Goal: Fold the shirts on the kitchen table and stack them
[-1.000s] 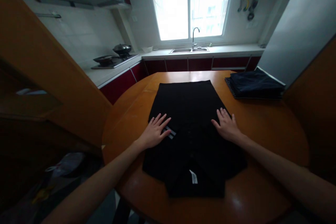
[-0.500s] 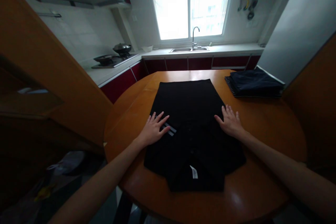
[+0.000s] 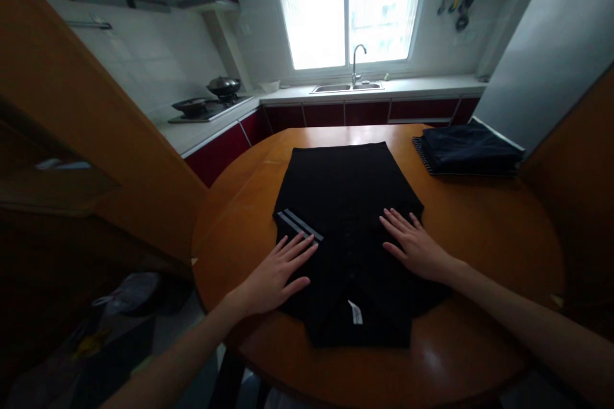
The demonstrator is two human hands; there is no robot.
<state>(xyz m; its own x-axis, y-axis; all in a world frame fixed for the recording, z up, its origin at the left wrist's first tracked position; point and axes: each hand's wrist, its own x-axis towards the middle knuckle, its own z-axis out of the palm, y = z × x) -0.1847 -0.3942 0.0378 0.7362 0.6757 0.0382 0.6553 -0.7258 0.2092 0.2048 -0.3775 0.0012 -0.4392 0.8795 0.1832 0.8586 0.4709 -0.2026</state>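
A black shirt (image 3: 345,185) lies flat on the wooden table, its collar and white label (image 3: 355,312) toward me. Two grey stripes (image 3: 300,223) mark a sleeve folded in on the left side. My left hand (image 3: 281,271) rests on that sleeve just below the stripes, palm down with fingers stretched out. On the shirt's right side lies my right hand (image 3: 415,246), also flat, its fingers spread over the other sleeve area. Black cloth on black hides the fold lines there.
The round wooden table (image 3: 489,236) carries a stack of folded dark clothes (image 3: 472,150) at its back right. Behind it runs a counter with a sink (image 3: 346,87), and a stove (image 3: 211,108) with pans stands at the left. A wooden panel (image 3: 119,121) rises on the left.
My left hand has slid toward me and slightly left, uncovering more of the grey stripes. My right hand has moved inward and toward me, off the shirt's right edge.
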